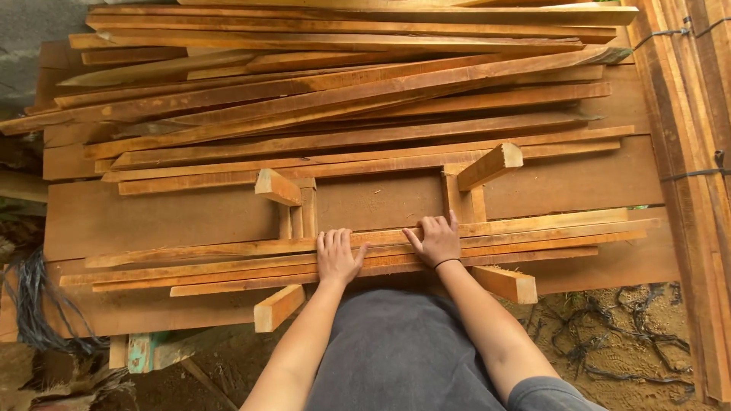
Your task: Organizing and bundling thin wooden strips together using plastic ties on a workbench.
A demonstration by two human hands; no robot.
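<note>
left hand (337,257): flat, palm down, fingers together and straight, pressing on the bundle of thin strips; grips nothing.
right hand (437,240): flat too, fingers slightly spread, on the same bundle, just right of the left hand; dark band on the wrist; grips nothing.
thin strips (533,237): several long narrow wooden slats lying side by side, running left-right under both hands, well past them on either side.
short blocks (278,306): four squared offcuts, ends sticking out around the hands; one near-left below the left hand, one near-right (505,283) below the right hand, one (277,186) beyond the left hand, one (491,165) beyond the right hand. The strips lie across between them.
wide plank (381,199): flat board under the strips, just beyond the fingertips.
loose slat pile (343,84): further out, many long slats stacked criss-cross.
tied bundle (685,137): far right of the right hand, boards bound with dark wire.
ground: dirt with dark cords (34,304) near left.
</note>
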